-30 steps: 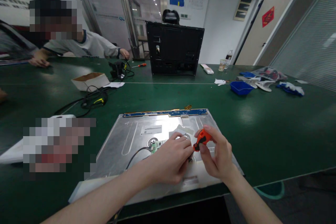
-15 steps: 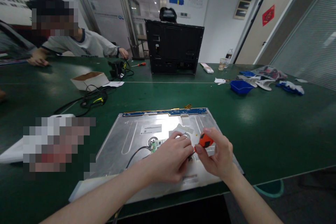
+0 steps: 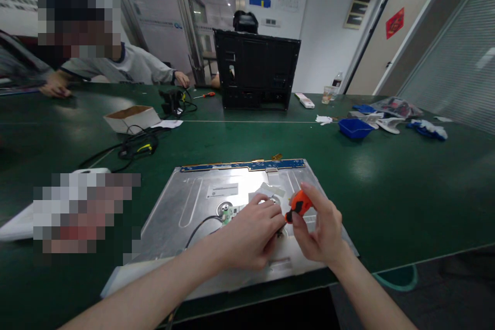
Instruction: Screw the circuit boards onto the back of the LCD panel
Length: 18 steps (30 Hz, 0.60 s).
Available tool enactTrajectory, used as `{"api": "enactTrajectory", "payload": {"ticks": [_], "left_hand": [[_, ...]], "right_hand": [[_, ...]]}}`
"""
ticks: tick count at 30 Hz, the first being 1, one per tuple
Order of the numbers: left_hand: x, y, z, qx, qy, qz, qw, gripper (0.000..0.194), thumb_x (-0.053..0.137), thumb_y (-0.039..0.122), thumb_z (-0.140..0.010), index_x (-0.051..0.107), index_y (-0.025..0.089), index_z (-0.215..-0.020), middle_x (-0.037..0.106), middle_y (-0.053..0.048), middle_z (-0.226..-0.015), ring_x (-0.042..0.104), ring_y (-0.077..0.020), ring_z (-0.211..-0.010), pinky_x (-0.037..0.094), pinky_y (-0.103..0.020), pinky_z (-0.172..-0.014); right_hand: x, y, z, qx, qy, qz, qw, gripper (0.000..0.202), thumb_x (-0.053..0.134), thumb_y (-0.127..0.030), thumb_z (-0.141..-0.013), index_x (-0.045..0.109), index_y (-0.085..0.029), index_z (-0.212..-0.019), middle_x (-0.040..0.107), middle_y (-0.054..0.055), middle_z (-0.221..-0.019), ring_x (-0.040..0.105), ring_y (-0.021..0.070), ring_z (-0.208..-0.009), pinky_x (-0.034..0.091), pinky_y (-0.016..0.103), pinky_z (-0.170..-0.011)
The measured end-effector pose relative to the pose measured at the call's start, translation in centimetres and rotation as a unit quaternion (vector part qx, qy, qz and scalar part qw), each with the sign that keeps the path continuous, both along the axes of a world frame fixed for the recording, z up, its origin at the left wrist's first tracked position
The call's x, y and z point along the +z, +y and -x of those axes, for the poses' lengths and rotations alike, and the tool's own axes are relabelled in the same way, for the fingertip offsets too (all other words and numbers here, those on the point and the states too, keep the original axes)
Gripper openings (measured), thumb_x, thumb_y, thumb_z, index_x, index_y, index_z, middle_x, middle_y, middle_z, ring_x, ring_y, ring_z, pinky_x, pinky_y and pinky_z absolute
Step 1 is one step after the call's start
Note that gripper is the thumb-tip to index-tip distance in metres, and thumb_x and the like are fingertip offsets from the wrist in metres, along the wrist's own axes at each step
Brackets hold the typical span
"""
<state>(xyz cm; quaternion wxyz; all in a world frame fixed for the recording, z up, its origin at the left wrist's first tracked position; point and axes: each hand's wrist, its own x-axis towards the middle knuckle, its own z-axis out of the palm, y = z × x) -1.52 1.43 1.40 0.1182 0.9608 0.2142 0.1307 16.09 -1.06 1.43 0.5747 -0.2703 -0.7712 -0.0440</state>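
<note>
A silver metal display panel (image 3: 181,206) lies on the table in front of me, with a long blue circuit strip (image 3: 240,166) along its far edge. My right hand (image 3: 323,227) pinches the orange and black handle of a screwdriver (image 3: 300,204), which slants down towards the panel. Over the panel's middle rests my left hand (image 3: 257,232), its fingers curled beside the screwdriver's lower end; what they grip is hidden. A small green circuit board (image 3: 231,212) with a black cable (image 3: 195,230) shows partly from under that hand.
Across the table (image 3: 371,175) stands a black monitor back cover (image 3: 257,69). A blue tray (image 3: 355,128) and gloves (image 3: 427,129) lie at the right. At the left are a cardboard box (image 3: 132,118), cables (image 3: 135,149) and a co-worker's hand (image 3: 181,79).
My right fingers have shifted on the screwdriver and its handle has turned, showing more of its side. My left hand stays in place.
</note>
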Motion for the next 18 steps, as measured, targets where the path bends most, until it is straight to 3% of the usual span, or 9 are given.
{"api": "enactTrajectory", "payload": {"ticks": [8, 13, 18], "left_hand": [[0.32, -0.07, -0.13, 0.011, 0.023, -0.001, 1.000, 0.020, 0.056, 0.015, -0.074, 0.060, 0.018, -0.093, 0.065, -0.008, -0.097, 0.060, -0.0244, -0.091, 0.038, -0.045, -0.096], [0.46, -0.05, -0.14, 0.009, 0.027, 0.003, 1.000, 0.012, 0.056, 0.016, -0.074, 0.060, 0.018, -0.085, 0.066, -0.008, -0.096, 0.060, -0.0246, -0.091, 0.038, -0.046, -0.096], [0.24, -0.04, -0.08, 0.003, 0.014, 0.000, 1.000, 0.021, 0.055, 0.016, -0.075, 0.061, 0.019, -0.095, 0.066, -0.009, -0.100, 0.060, -0.0264, -0.094, 0.037, -0.047, -0.097]], "right_hand": [[0.16, 0.16, 0.16, -0.037, -0.009, -0.051, 0.998, 0.057, 0.059, -0.017, -0.089, 0.037, -0.019, -0.142, 0.068, 0.003, -0.085, 0.063, 0.0150, -0.062, 0.054, 0.025, -0.048], [0.53, -0.11, 0.12, -0.003, -0.012, -0.014, 1.000, 0.053, 0.053, -0.016, -0.089, 0.040, -0.017, -0.140, 0.068, 0.004, -0.084, 0.065, 0.0163, -0.068, 0.056, 0.026, -0.053], [0.74, -0.24, 0.08, 0.025, -0.006, -0.001, 1.000, 0.057, 0.048, -0.011, -0.085, 0.038, -0.017, -0.142, 0.069, 0.006, -0.089, 0.067, 0.0178, -0.072, 0.056, 0.029, -0.056]]}}
